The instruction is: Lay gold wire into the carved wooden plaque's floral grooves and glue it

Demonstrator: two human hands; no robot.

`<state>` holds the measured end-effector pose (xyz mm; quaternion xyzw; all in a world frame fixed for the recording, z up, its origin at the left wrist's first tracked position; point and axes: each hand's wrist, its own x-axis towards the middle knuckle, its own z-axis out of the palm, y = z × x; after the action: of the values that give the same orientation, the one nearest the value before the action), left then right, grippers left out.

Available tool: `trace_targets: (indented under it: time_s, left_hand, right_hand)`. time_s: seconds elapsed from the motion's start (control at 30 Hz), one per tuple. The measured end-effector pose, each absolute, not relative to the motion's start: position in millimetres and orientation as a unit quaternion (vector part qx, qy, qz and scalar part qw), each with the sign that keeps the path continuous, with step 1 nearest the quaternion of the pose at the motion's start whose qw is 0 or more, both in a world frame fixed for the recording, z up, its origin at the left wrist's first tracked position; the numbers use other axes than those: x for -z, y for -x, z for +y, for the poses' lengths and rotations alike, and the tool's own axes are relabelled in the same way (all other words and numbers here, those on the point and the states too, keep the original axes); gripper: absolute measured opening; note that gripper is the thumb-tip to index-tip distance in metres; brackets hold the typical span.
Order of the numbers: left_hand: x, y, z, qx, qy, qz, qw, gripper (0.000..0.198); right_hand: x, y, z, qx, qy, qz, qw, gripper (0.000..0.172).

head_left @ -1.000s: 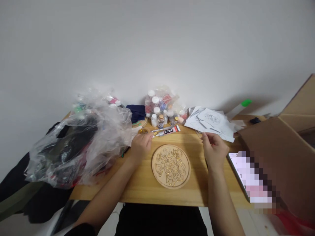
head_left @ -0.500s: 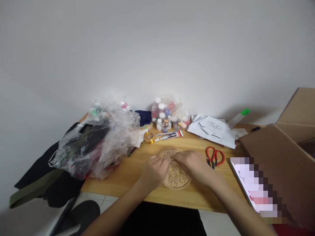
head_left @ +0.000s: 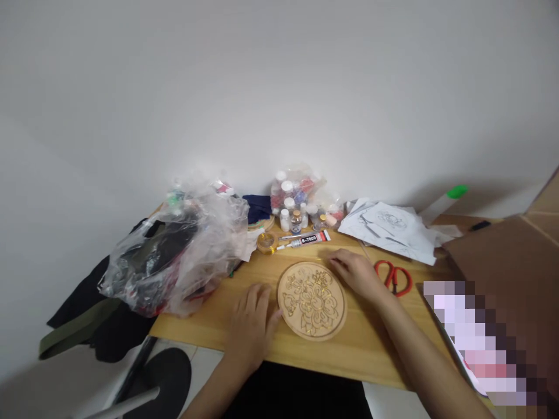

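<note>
A round wooden board (head_left: 312,299) with a carved flower pattern lies flat on the table, gold wire showing along many of its lines. My left hand (head_left: 251,323) rests open on the tabletop at the board's left, fingers stretched out and the thumb near the rim. At the board's upper right, my right hand (head_left: 356,270) is closed in a pinch. A thin gold glint, which looks like a short piece of wire (head_left: 321,259), shows at its fingertips. Red-handled pliers (head_left: 395,279) lie just right of that hand, partly hidden by it.
Behind the board are a spool of gold wire (head_left: 266,243), a B-7000 glue tube (head_left: 308,240) and small bottles (head_left: 296,221). Printed paper sheets (head_left: 388,227) lie back right. A plastic bag (head_left: 183,250) covers the left side; a cardboard box (head_left: 498,262) stands right.
Both hands have come away from the board: the left moved left and down onto the table, the right moved right and slightly up. The carved pattern is now uncovered. The view has shifted slightly.
</note>
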<state>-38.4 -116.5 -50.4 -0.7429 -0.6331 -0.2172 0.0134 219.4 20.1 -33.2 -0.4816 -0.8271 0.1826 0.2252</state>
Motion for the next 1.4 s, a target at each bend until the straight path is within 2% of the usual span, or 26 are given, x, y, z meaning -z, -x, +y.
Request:
trace_targets:
  time_s: [0.17, 0.5, 0.9, 1.03, 1.23, 1.4]
  left_hand:
    - [64.2, 21.6, -112.9, 0.143, 0.736, -0.660, -0.046, 0.043]
    - [47.7, 33.5, -91.5, 0.093, 0.806, -0.582, -0.048, 0.043]
    - [24.2, 6.8, -9.1, 0.217, 0.820, -0.507, -0.155, 0.020]
    - [35.2, -1.1, 18.1, 0.236, 0.819, -0.462, -0.246, 0.013]
    - [56.8, -3.0, 24.6, 0.254, 0.827, -0.436, -0.247, 0.011]
    - [55.9, 1.9, 24.3, 0.231, 0.849, -0.405, -0.248, 0.013]
  right_hand:
    - [41.4, -217.2, 20.1, -0.190, 0.484, -0.827, 0.212, 0.018]
    - [33.3, -216.0, 15.2, -0.212, 0.458, -0.843, 0.187, 0.019]
    - [22.3, -219.4, 11.6, -0.199, 0.471, -0.850, 0.130, 0.016]
    - [21.5, -219.8, 12.9, -0.190, 0.483, -0.848, 0.109, 0.016]
    - [16.0, -223.0, 13.3, -0.182, 0.495, -0.846, 0.077, 0.017]
    - [12.3, -227.2, 11.6, -0.129, 0.511, -0.848, 0.057, 0.016]
